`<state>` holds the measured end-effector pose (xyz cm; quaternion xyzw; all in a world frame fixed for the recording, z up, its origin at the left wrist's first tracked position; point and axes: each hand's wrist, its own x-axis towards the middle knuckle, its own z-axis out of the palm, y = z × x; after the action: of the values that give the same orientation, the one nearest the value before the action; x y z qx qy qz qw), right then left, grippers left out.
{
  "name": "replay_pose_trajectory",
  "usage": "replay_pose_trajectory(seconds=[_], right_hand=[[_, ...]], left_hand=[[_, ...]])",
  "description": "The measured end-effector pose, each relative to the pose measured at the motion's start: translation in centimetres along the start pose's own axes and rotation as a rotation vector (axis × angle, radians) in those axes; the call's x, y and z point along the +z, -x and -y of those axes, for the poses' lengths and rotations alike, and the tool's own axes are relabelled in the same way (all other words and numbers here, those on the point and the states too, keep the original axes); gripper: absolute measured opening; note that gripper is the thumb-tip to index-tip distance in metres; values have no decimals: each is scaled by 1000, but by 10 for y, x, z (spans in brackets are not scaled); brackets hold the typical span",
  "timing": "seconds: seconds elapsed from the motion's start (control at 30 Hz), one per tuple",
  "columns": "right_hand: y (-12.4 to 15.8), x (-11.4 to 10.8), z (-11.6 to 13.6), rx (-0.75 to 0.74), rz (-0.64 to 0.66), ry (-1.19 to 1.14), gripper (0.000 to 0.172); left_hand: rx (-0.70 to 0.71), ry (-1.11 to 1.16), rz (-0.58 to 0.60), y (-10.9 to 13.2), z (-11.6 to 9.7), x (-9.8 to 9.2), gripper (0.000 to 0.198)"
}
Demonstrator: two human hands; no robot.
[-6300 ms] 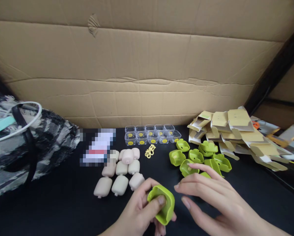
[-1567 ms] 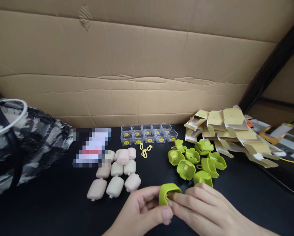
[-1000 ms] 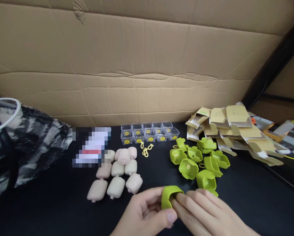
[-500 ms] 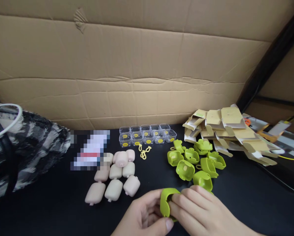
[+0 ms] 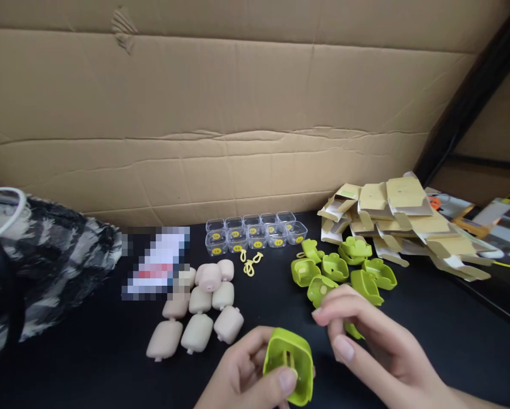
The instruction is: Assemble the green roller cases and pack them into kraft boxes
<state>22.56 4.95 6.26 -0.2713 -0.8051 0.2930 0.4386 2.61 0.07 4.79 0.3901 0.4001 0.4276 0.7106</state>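
Observation:
My left hand [image 5: 248, 378] is closed around a lime-green plastic shell [image 5: 289, 363], thumb pressed on its front edge, its hollow side facing me with two slots showing. My right hand [image 5: 365, 341] hovers just right of the shell, off it, fingers loosely curled and apart, holding nothing that I can see. Behind my right hand lies a pile of several more green shells [image 5: 344, 272], one partly hidden by the fingers.
Several beige rounded pieces [image 5: 197, 309] lie left of centre on the black table [image 5: 88, 352]. Small clear boxes [image 5: 255, 233] and yellow rings [image 5: 249, 264] sit behind, flat cardboard cartons [image 5: 399, 218] at right, a patterned bag [image 5: 33, 267] at left, a cardboard wall [image 5: 237, 113] behind.
My right hand has let go of the green shell and lifted to the right. My left hand has turned the shell so its hollow side faces me.

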Motion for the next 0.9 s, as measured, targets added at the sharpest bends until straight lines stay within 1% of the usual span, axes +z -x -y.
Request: replay_pose_trajectory(seconds=[0.13,0.23,0.33,0.37,0.43,0.53,0.67,0.8,0.9], right_hand=[[2,7,0,102,57,-53,18],[4,12,-3,163,128,-51,22],[5,15,-7,116,194,73,32],[6,15,-8,91,211,123,32],[6,15,-10,33,245,194,24],[6,14,-11,-61,282,214,13],[7,15,-13,-124,274,221,13],[5,17,-12,-153,257,226,12],[3,17,-8,-164,221,226,14]], left_hand=[[9,3,17,-1,-1,1,39],[18,20,24,-1,-1,1,36],[35,60,14,0,-2,0,31],[39,68,15,0,-2,0,31],[42,61,29,1,-2,0,32],[29,25,57,2,-3,1,30],[7,12,65,4,-5,2,29],[20,-2,81,5,-5,2,29],[19,-7,61,4,-4,3,28]])
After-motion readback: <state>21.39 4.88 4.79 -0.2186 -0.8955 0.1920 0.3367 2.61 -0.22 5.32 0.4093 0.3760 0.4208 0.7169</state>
